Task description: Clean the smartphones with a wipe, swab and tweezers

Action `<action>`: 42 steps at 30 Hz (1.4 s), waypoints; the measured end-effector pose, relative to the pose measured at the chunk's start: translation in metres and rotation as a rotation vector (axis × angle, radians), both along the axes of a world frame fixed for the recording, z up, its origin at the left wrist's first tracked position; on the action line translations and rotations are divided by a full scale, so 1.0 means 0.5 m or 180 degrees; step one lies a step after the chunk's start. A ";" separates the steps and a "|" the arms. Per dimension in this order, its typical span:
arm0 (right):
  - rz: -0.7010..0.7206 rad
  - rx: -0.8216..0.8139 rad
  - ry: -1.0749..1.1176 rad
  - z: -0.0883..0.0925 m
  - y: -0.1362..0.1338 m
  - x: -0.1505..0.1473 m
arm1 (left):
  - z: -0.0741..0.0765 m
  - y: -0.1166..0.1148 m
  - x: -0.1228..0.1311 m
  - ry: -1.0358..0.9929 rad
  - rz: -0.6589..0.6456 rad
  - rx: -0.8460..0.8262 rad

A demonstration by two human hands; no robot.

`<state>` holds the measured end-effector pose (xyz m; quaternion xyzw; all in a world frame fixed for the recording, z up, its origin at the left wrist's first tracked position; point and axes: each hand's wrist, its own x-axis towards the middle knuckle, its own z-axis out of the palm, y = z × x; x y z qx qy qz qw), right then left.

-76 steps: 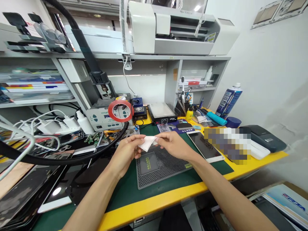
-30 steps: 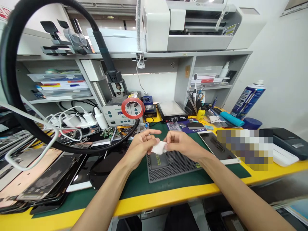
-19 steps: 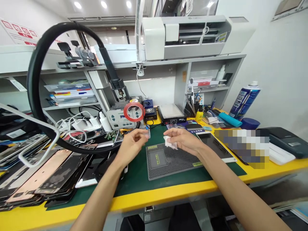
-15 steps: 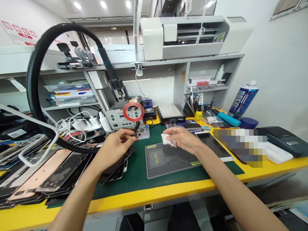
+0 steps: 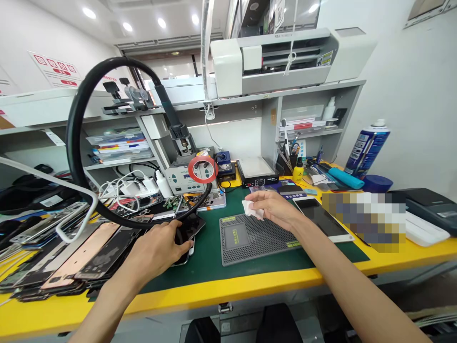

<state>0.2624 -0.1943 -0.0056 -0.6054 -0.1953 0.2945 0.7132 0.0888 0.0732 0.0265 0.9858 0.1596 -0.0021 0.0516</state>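
My left hand is over a small stack of dark smartphones at the left of the green mat, with its thumb and fingers around the sides of the top smartphone. Part of that phone is hidden under the hand. A white-edged phone shows beneath it. In my right hand a crumpled white wipe is pinched, raised above the grey perforated pad. A white-framed tablet lies right of the pad, partly behind my right forearm.
Stacked phone parts crowd the left side. A black hose loops over them from a rework station bearing a red tape roll. A heating plate, yellow bottle and blue spray can stand behind.
My left hand has dropped from the black hose's end near the tape roll onto the phone stack. The hose now hangs in a lower curve. My right hand still holds the wipe.
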 end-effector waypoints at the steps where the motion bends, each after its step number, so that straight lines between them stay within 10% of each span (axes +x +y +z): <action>1: -0.0007 -0.0009 -0.0013 -0.001 0.000 0.001 | -0.002 0.002 0.002 -0.0043 0.0008 0.0011; 16: -0.0040 0.0035 -0.0017 0.003 -0.003 -0.002 | 0.012 0.004 0.013 -0.0458 0.0130 -0.0205; 26: 0.0194 -0.0228 0.0177 0.012 0.005 -0.016 | 0.095 -0.037 0.060 -0.0618 0.0059 -0.2177; 35: 0.1047 0.0752 0.0702 0.017 0.015 -0.038 | 0.033 -0.177 0.144 -0.1056 0.0014 -0.0622; 42: 0.0470 0.0004 0.0229 -0.013 0.026 -0.023 | 0.008 -0.226 0.115 -0.1241 -0.0062 -0.0511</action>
